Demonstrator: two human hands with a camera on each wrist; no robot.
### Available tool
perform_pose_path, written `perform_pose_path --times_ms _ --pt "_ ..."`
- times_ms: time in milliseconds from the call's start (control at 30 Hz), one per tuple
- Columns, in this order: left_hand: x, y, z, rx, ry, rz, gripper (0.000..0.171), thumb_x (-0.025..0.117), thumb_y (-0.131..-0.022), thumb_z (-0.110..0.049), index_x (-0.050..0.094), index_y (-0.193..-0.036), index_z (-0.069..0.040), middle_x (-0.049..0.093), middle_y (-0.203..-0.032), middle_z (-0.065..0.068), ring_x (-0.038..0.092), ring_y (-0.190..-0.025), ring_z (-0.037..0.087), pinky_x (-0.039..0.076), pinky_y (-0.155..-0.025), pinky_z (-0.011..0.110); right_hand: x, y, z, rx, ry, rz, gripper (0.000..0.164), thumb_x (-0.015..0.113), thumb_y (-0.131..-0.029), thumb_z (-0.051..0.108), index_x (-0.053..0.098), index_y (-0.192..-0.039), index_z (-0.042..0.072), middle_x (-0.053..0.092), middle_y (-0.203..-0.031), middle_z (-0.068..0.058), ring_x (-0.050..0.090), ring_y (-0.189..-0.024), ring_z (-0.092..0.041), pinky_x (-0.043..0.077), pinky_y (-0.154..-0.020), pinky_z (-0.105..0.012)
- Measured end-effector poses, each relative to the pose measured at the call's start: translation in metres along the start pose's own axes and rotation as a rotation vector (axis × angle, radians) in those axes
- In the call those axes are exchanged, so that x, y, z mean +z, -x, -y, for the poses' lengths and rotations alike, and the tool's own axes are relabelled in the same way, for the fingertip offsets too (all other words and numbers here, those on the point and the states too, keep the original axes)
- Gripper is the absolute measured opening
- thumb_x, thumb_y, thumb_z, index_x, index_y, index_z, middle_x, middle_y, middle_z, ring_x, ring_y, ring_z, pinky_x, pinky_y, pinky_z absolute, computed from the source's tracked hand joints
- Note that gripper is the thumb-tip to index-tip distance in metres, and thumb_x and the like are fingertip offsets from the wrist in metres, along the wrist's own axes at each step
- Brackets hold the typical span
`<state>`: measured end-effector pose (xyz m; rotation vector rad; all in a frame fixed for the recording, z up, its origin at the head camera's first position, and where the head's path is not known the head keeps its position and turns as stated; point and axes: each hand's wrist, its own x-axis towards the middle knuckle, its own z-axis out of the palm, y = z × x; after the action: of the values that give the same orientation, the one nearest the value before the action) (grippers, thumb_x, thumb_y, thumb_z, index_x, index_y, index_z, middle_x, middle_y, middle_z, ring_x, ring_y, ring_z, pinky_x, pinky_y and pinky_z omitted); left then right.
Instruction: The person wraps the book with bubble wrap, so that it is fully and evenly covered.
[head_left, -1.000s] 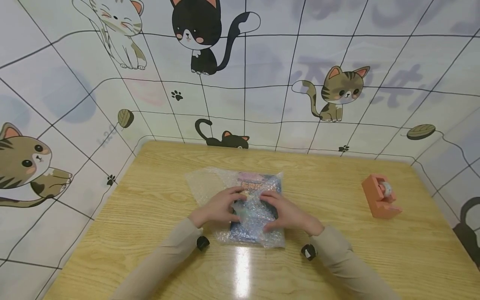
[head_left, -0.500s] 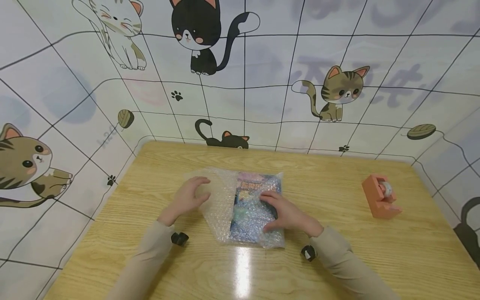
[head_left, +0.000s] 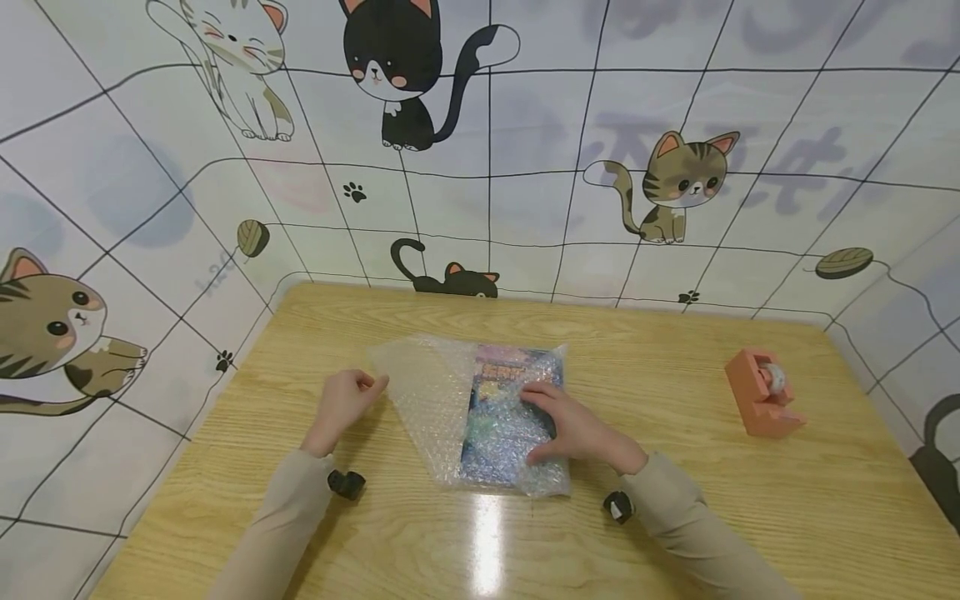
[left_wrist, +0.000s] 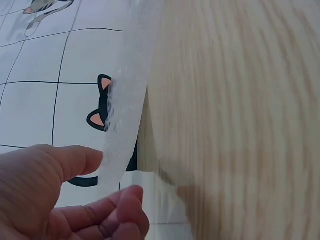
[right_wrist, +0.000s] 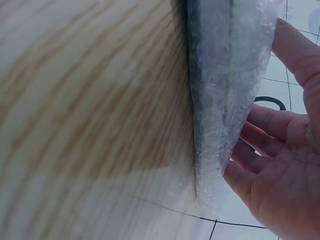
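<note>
A flat, colourful book [head_left: 508,421] lies in the middle of the wooden table [head_left: 675,517], partly covered by a sheet of clear bubble wrap [head_left: 427,392]. My right hand [head_left: 570,429] lies flat on the wrapped book and presses it down; in the right wrist view its fingers [right_wrist: 260,150] rest against the bubble wrap [right_wrist: 225,100] over the book's edge. My left hand [head_left: 345,400] is left of the book and pinches the free left edge of the wrap, seen in the left wrist view as a thin strip [left_wrist: 125,105] between thumb and fingers [left_wrist: 75,195].
An orange tape dispenser [head_left: 761,392] stands at the table's right side. Walls with cat drawings [head_left: 405,75] close in the table at the back and sides. A glare streak [head_left: 483,542] lies on the wood near me.
My left hand left the top of the book, moved left and drew the wrap's flap open to the left. My right hand stayed pressed on the book.
</note>
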<state>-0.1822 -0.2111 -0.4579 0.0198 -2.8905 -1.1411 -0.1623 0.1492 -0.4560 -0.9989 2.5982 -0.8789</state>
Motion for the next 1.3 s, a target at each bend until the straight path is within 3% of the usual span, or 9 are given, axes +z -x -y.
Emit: perform_pose_path --times_ms 133,300,567,700,833,1000,1100,1300 --pt "0.005 -0.003 -0.003 -0.023 0.118 0.016 0.023 0.061 -0.090 -0.016 0.068 -0.089 0.005 0.062 -0.063 0.009 0.054 -0.048 0.013 0.042 -0.045 0.022 0.000 0.000 0.000 -0.002 -0.004 -0.002 0.090 0.082 -0.069 0.033 0.039 -0.137 -0.006 0.034 -0.143 -0.023 0.032 -0.131 -0.040 0.034 -0.103 -0.052" --pt "0.008 -0.005 -0.014 -0.093 0.296 0.014 0.017 0.058 -0.090 -0.010 0.065 -0.092 0.005 0.065 -0.070 0.009 0.061 -0.056 0.017 0.053 -0.052 0.025 0.000 0.001 -0.001 -0.012 0.001 -0.008 0.090 0.082 -0.069 0.033 0.039 -0.137 -0.006 0.034 -0.143 -0.023 0.033 -0.131 -0.040 0.034 -0.103 -0.052" --pt "0.008 -0.006 -0.055 -0.025 0.436 -0.007 0.011 0.056 -0.089 -0.007 0.062 -0.087 0.003 0.068 -0.077 0.015 0.066 -0.059 0.019 0.056 -0.057 0.027 0.000 0.002 -0.002 -0.018 -0.012 -0.013 0.090 0.082 -0.069 0.034 0.039 -0.137 -0.006 0.033 -0.143 -0.023 0.032 -0.131 -0.040 0.033 -0.104 -0.052" --pt "0.013 -0.007 -0.081 0.061 0.408 -0.008 0.009 0.057 -0.087 -0.006 0.062 -0.083 0.000 0.068 -0.072 0.013 0.065 -0.060 0.025 0.052 -0.052 0.023 -0.001 0.003 -0.002 -0.018 -0.017 -0.015 0.089 0.082 -0.069 0.033 0.039 -0.137 -0.005 0.033 -0.143 -0.022 0.032 -0.131 -0.040 0.033 -0.104 -0.052" --pt "0.027 -0.007 -0.102 0.214 0.348 -0.013 0.009 0.058 -0.086 -0.004 0.062 -0.079 -0.001 0.066 -0.066 0.009 0.065 -0.060 0.030 0.046 -0.045 0.022 0.000 0.003 -0.002 -0.023 -0.023 -0.013 0.088 0.082 -0.070 0.032 0.039 -0.137 -0.006 0.034 -0.143 -0.023 0.033 -0.131 -0.040 0.034 -0.103 -0.052" --pt "0.048 -0.006 -0.124 0.389 0.297 -0.012 0.008 0.059 -0.083 -0.001 0.062 -0.076 -0.002 0.066 -0.068 0.009 0.064 -0.054 0.021 0.047 -0.045 0.023 0.000 0.002 -0.001 -0.031 -0.029 -0.019 0.087 0.082 -0.070 0.033 0.041 -0.136 -0.006 0.035 -0.142 -0.022 0.034 -0.130 -0.039 0.034 -0.103 -0.051" --pt "0.062 -0.007 -0.133 0.432 0.230 -0.004 0.007 0.061 -0.081 -0.003 0.062 -0.074 -0.004 0.067 -0.070 0.008 0.063 -0.058 0.017 0.048 -0.048 0.023 0.000 0.002 -0.001 -0.043 -0.029 -0.029 0.087 0.082 -0.070 0.032 0.041 -0.135 -0.007 0.036 -0.141 -0.023 0.035 -0.129 -0.038 0.035 -0.103 -0.050" --pt "0.089 -0.010 -0.141 0.455 0.070 0.047 0.007 0.063 -0.080 -0.009 0.063 -0.074 -0.006 0.067 -0.075 0.006 0.064 -0.067 0.017 0.051 -0.057 0.023 0.001 0.003 -0.003 -0.053 -0.021 -0.045 0.087 0.082 -0.069 0.032 0.041 -0.136 -0.007 0.037 -0.141 -0.023 0.035 -0.130 -0.038 0.034 -0.103 -0.051"
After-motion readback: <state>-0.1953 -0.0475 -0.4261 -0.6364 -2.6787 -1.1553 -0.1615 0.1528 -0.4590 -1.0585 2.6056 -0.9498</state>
